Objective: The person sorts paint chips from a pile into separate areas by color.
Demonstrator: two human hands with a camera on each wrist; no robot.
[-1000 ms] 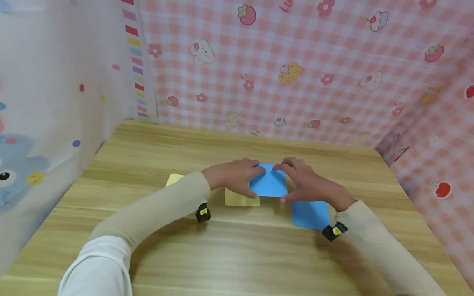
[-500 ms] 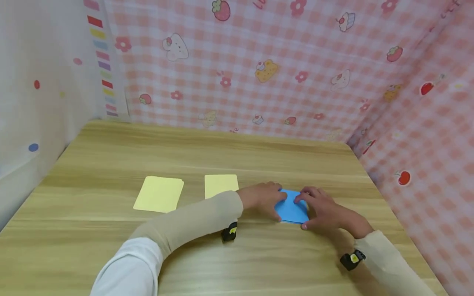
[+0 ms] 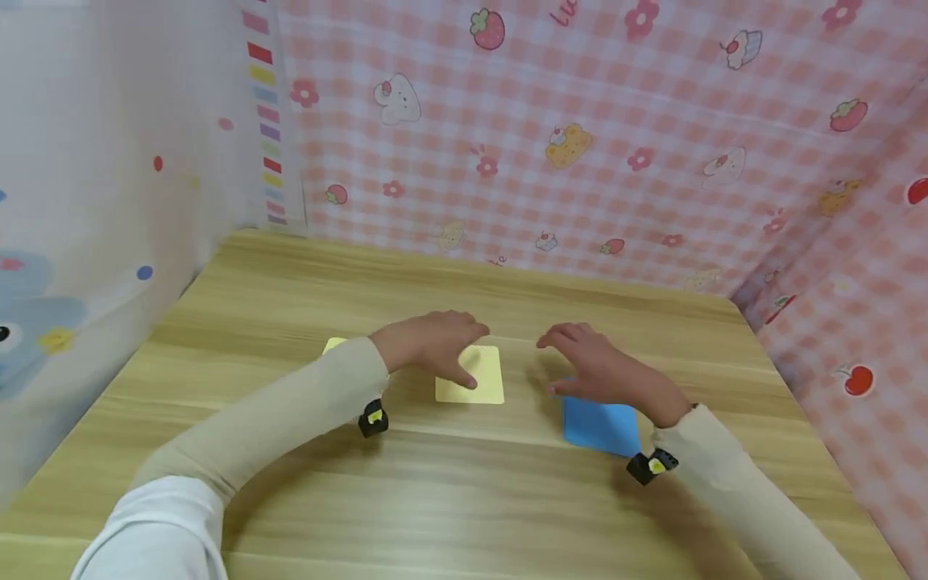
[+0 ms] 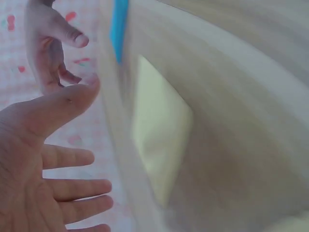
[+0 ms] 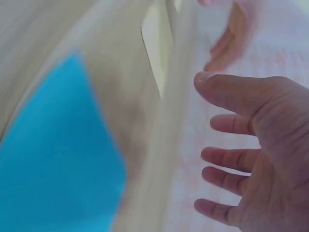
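Note:
My left hand [image 3: 435, 342] is above a thin yellow paper square [image 3: 487, 374] with rounded corners, covering part of it in the head view. Its fingers are spread and hold nothing, as the left wrist view also shows. To the right, my right hand [image 3: 602, 366] hovers over the far edge of a blue paper square [image 3: 600, 427]. Thumb and fingers are apart with nothing between them; in the right wrist view the blue square lies below and left of the hand. Another yellow square [image 3: 335, 344] peeks out behind the left sleeve, mostly hidden.
The squares lie on a wood-grain table [image 3: 464, 499]. A pink checked cloth [image 3: 507, 105] stands behind it, and patterned cloths close off both sides. A small black device [image 3: 373, 419] is strapped to the left wrist, another [image 3: 651, 466] to the right.
Both hands held a blue square, carried it right and set it at the blue square there. Now they have let go and moved back left and away, fingers spread. The head view has shifted too.

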